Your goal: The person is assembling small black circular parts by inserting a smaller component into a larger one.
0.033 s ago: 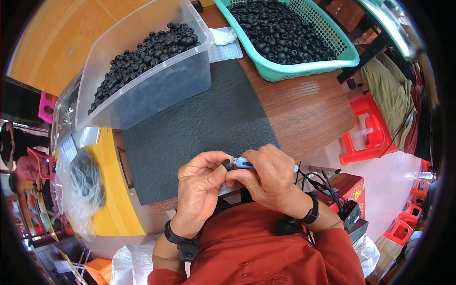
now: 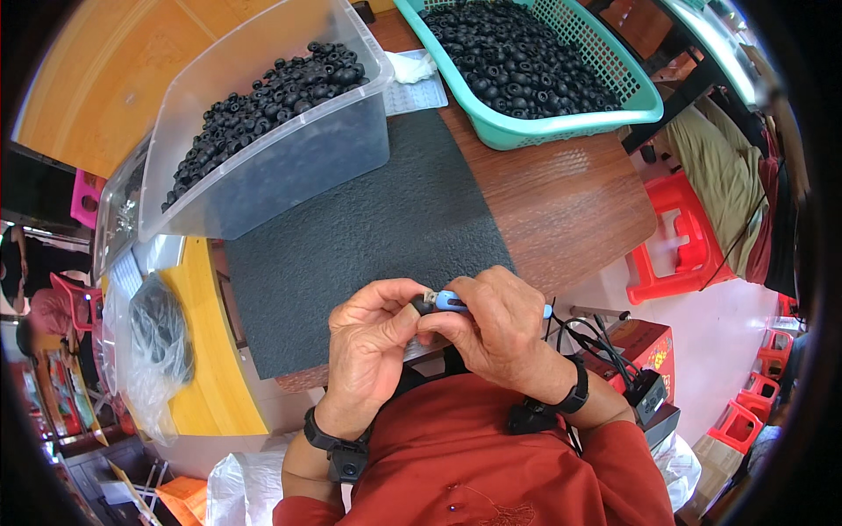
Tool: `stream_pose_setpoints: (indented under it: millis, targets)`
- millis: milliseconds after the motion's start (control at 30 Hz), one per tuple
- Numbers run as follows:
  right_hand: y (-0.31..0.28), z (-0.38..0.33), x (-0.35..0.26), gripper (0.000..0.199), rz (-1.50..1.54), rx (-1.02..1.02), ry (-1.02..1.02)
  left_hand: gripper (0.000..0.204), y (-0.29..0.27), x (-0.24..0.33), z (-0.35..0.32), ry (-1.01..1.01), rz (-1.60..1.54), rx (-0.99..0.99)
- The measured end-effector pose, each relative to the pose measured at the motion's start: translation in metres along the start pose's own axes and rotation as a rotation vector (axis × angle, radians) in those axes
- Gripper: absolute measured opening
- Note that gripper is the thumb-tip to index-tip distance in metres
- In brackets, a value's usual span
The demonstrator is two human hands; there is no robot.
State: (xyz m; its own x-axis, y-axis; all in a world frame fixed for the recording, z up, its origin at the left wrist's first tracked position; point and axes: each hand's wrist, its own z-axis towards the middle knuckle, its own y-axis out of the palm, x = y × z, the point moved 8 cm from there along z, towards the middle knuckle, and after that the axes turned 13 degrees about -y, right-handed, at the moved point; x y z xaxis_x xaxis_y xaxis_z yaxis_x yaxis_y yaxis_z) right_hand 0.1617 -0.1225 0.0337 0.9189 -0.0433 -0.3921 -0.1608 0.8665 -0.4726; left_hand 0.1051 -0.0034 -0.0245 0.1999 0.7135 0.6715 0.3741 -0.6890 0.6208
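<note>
Because both hands met at the near edge of the dark grey mat (image 2: 368, 223), above the lap rather than over the mat's middle, a slip of the pinch would probably have dropped the small black part (image 2: 426, 304) onto the red garment (image 2: 491, 456) or the floor, where recovery would have been slow. The left hand (image 2: 373, 351) was closed around the black part, thumb and forefinger pinching it. The right hand (image 2: 500, 329) was clenched around a small blue-handled tool (image 2: 452, 303), whose tip met the part. A skewed tool angle could likely have pushed the part out of the fingers (image 2: 399, 294) or driven the tip against a fingertip. The part appeared small, dark and rounded, mostly covered by the fingers; its exact shape could not be told. It resembled the black ring-shaped pieces heaped in the clear plastic bin (image 2: 289, 149) and in the teal mesh basket (image 2: 561, 123), both standing well apart from the hands at the far side of the wooden table (image 2: 561, 206). Each wrist carried a black strap.
</note>
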Motion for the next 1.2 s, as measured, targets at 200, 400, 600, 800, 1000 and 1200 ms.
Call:
stream_pose_setpoints:
  millis: [200,400,600,800,1000,1200]
  targets:
    - [0.000,-0.002,-0.001,0.028,-0.053,-0.008,-0.029,0.022,0.000,-0.003,0.001,-0.031,0.010,0.000]
    - [0.000,-0.001,0.005,0.026,-0.082,-0.001,-0.029,0.023,0.003,-0.007,0.008,-0.085,-0.018,0.013]
    - [-0.010,0.002,0.005,0.025,-0.145,-0.020,-0.036,0.021,0.012,-0.008,0.014,-0.110,0.013,0.025]
    - [-0.019,-0.005,0.006,0.024,-0.098,0.045,-0.012,0.020,0.022,-0.004,0.015,-0.073,0.024,0.031]
    - [-0.014,-0.020,0.023,0.023,-0.064,-0.001,0.107,0.021,0.069,0.061,0.060,0.147,0.325,0.032]
    - [-0.012,-0.023,0.019,0.022,-0.102,-0.061,0.113,0.069,0.134,0.117,0.127,0.343,0.490,-0.050]
